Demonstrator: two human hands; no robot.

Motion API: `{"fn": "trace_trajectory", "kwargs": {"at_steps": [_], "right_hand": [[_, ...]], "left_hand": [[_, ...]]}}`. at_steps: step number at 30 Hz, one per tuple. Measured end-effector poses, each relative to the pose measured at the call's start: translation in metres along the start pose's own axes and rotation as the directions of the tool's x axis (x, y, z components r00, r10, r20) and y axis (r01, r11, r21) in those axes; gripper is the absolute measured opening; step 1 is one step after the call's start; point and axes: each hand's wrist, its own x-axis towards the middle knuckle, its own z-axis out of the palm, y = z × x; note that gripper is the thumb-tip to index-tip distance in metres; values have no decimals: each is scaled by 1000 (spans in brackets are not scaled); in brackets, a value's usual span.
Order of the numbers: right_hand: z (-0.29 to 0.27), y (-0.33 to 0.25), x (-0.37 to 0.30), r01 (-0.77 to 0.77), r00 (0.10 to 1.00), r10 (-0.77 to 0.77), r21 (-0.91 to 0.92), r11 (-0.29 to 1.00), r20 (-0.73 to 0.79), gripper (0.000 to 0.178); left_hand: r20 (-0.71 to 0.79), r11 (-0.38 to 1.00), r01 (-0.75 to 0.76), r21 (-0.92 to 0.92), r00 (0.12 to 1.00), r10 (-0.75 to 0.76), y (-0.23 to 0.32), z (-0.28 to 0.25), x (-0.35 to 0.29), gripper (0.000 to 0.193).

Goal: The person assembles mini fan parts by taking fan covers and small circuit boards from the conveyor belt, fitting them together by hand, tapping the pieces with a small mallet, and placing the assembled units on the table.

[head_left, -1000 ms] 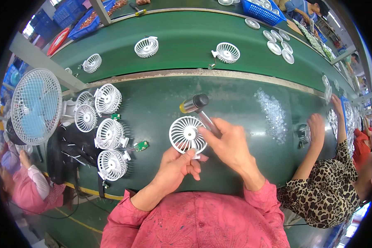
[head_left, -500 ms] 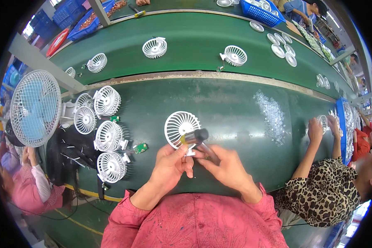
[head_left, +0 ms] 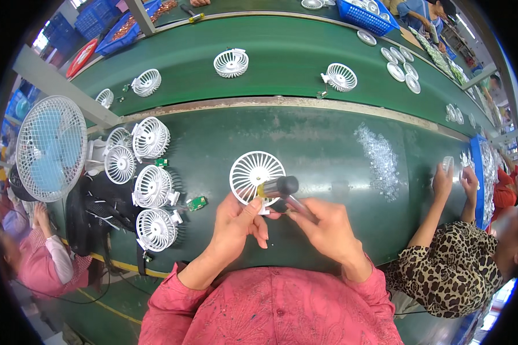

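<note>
A round white fan housing point(head_left: 250, 167) with radial slats lies on the green bench before me. My left hand point(head_left: 236, 221) grips it at its lower edge, by the small white neck point(head_left: 263, 211), thumb on top and fingers curled beneath. My right hand point(head_left: 325, 224) is closed round the handle of a small mallet point(head_left: 283, 186). Its head has a black end and a clear yellow end, and sits over the housing's lower right part, the yellow end close to my left thumb. Whether the mallet touches the housing I cannot tell.
Several white fan housings point(head_left: 153, 187) and a green circuit board point(head_left: 197, 203) lie at left, beside a larger fan point(head_left: 50, 150). Small clear parts point(head_left: 377, 161) are heaped at right. Beyond runs a green belt point(head_left: 184, 77) with more housings. Co-workers point(head_left: 449, 264) sit on both sides.
The housings and round covers on the belt have moved right. The mallet head has shifted slightly right over the housing. My left hand keeps its hold. The right-hand co-worker's hands have moved a little.
</note>
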Motion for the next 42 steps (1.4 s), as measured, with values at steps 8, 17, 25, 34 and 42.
{"fn": "trace_trajectory", "kwargs": {"at_steps": [8,17,25,34,42], "right_hand": [[9,-6,-3,47,995,-55,-95,994,-86,12],[29,-14,-4,292,956,-242,-445,846,167,26],[11,3,8,-200,963,233,219,955,-138,12],[11,52,33,-273,962,260,-323,906,-86,25],[-13,25,-5,-172,946,189,87,981,-263,32]], "left_hand": [[8,979,147,-142,989,-147,-5,-1,-3,29],[75,835,352,-424,932,-355,-16,-2,-9,36],[71,991,130,38,989,-132,-5,-1,-25,28],[488,-171,-480,861,682,544,-34,-1,-4,35],[488,-168,-485,858,670,559,-38,-8,-3,33]]}}
